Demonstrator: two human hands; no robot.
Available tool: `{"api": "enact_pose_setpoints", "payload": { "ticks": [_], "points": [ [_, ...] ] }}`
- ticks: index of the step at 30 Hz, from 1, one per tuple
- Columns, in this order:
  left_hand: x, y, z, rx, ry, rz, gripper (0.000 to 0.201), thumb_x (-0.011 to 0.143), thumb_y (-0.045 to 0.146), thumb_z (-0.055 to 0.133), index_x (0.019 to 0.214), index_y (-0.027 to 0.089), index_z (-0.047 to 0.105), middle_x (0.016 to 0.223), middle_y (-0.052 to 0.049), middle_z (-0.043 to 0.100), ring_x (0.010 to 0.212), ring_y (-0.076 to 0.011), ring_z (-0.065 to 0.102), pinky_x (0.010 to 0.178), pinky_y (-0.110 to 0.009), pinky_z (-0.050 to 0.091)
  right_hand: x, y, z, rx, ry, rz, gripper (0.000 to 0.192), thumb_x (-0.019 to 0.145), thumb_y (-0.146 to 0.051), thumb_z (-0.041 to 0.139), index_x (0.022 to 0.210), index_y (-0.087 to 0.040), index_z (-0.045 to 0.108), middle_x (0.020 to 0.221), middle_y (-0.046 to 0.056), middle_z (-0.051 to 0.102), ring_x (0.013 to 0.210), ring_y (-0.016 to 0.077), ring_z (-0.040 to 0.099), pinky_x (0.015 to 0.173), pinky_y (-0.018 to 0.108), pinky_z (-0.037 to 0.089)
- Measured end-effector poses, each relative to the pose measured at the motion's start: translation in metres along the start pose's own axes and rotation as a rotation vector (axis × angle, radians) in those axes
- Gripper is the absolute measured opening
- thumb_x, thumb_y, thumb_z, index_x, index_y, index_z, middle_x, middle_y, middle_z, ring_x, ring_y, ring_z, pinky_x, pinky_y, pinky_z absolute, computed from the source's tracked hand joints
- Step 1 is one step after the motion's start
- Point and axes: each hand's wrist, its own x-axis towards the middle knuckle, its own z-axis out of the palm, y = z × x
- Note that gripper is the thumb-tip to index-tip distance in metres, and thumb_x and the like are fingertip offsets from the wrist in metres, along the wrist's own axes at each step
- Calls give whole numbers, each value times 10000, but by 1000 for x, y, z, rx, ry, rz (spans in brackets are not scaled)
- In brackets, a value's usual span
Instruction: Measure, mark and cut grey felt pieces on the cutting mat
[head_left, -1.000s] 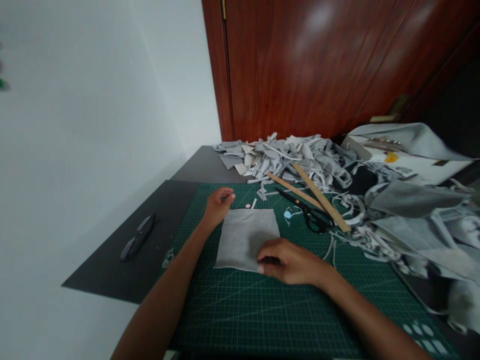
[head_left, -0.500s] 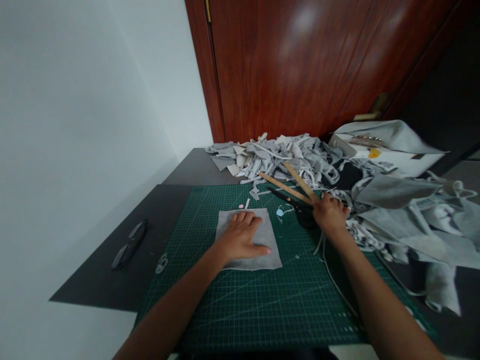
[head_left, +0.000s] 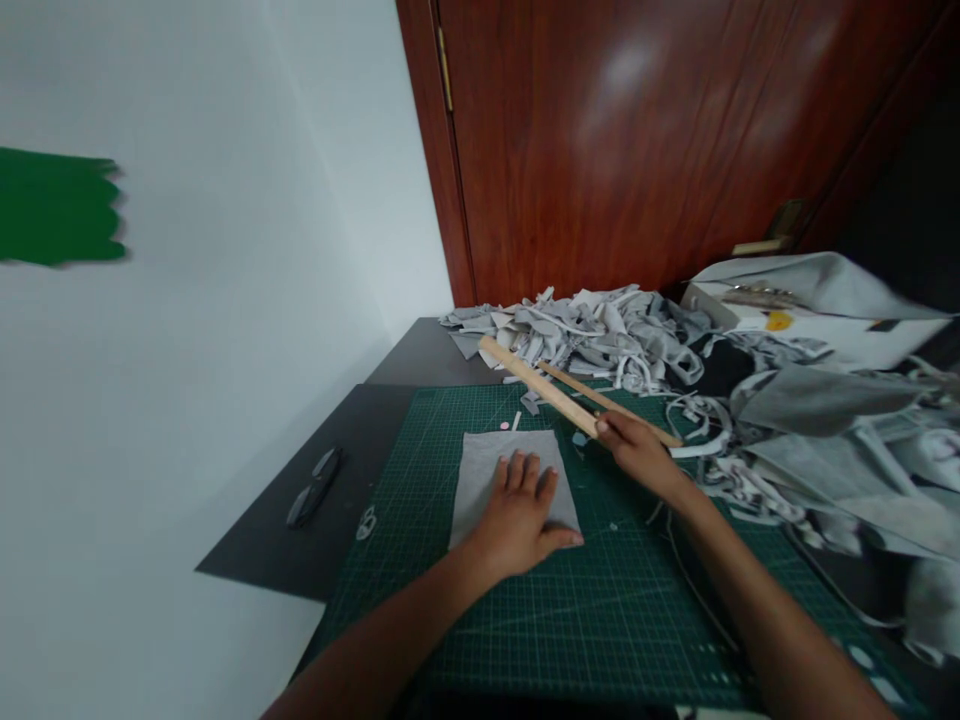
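Note:
A grey fabric square (head_left: 480, 464) lies flat on the green cutting mat (head_left: 585, 610). My left hand (head_left: 520, 515) rests palm down on the square's near half, fingers spread. My right hand (head_left: 637, 449) grips one end of a wooden ruler (head_left: 537, 383) and holds it above the mat, its far end pointing back left toward the scrap pile. A second wooden stick (head_left: 600, 400) lies just behind, partly under my right hand.
A heap of grey fabric scraps (head_left: 592, 330) covers the back of the table before a brown wooden door (head_left: 637, 130). More grey cloth (head_left: 832, 420) and a white box (head_left: 810, 320) crowd the right. Dark glasses (head_left: 313, 487) lie on the black sheet at left.
My left hand shifted from the square's far corner to its middle. My right hand left the fabric, reached to the sticks by the scissors, and lifted the wooden ruler leftward.

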Motion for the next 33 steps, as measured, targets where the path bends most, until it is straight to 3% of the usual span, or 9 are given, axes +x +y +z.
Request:
{"api": "enact_pose_setpoints", "payload": {
  "ticks": [3, 5, 8, 12, 15, 19, 25, 29, 33],
  "points": [
    [-12, 14, 4, 81, 84, 113, 572, 1000, 611, 593, 1416, 219, 610, 1501, -174, 603, 1506, -371, 455, 1233, -566, 376, -9, -23, 18, 114, -195, -164, 304, 1038, -320, 437, 805, -218, 603, 759, 17, 668, 720, 194, 636, 688, 287, 494],
    [-21, 24, 4, 125, 117, 140, 441, 1029, 496, 601, 1377, 226, 622, 1432, -150, 650, 1453, -342, 515, 1205, -528, 417, -16, -34, 25, 158, -287, -227, 269, 1022, -276, 471, 816, -211, 630, 772, 20, 682, 732, 195, 646, 711, 294, 496],
    [-37, 30, 2, 132, 202, 25, 500, 1031, 426, 606, 1465, 184, 547, 1523, -180, 574, 1491, -370, 460, 1221, -557, 389, -25, -42, 29, 182, -399, -302, 209, 1014, -219, 499, 933, -201, 691, 861, 35, 720, 822, 206, 679, 789, 310, 506],
    [-57, 18, 0, 41, 289, -227, 681, 992, 437, 627, 1579, 159, 419, 1665, -208, 404, 1588, -425, 278, 1271, -643, 283, -30, -46, 26, 74, -469, -426, 216, 1006, -162, 528, 1061, -201, 733, 983, 64, 716, 951, 230, 679, 891, 351, 500],
    [-65, 8, 0, -12, 219, -287, 581, 1014, 399, 570, 1542, 180, 471, 1588, -179, 516, 1545, -405, 370, 1273, -624, 290, -31, -49, 23, 11, -462, -471, 207, 981, -133, 575, 1052, -201, 758, 1001, 71, 682, 977, 235, 665, 926, 372, 498],
    [-69, 12, -4, 10, 202, -300, 416, 1006, 346, 598, 1399, 209, 595, 1504, -142, 586, 1464, -384, 461, 1252, -601, 320, -33, -52, 21, 75, -535, -466, 203, 950, -109, 638, 1043, -222, 778, 985, 50, 669, 964, 217, 664, 930, 364, 504],
    [-76, 26, -12, -19, 196, -279, 128, 978, 295, 685, 1074, 214, 707, 1150, -98, 705, 1109, -314, 628, 967, -509, 520, -37, -51, 16, 135, -663, -384, 194, 904, -172, 748, 1078, -250, 781, 1086, 53, 666, 1073, 252, 632, 1022, 447, 474],
    [-78, 25, -11, -100, 232, -212, 54, 969, 202, 697, 1018, 203, 719, 1114, -56, 711, 1091, -280, 630, 965, -485, 503, -36, -48, 13, 145, -754, -336, 215, 887, -255, 802, 1100, -267, 770, 1146, 57, 648, 1155, 282, 596, 1066, 486, 438],
    [-79, 27, -10, -128, 250, -142, 123, 963, 149, 685, 1066, 206, 721, 1113, -47, 712, 1097, -262, 634, 968, -463, 510, -37, -48, 11, 142, -791, -304, 221, 869, -252, 809, 1081, -288, 757, 1150, 43, 632, 1159, 283, 578, 1071, 486, 426]
  ]
}}
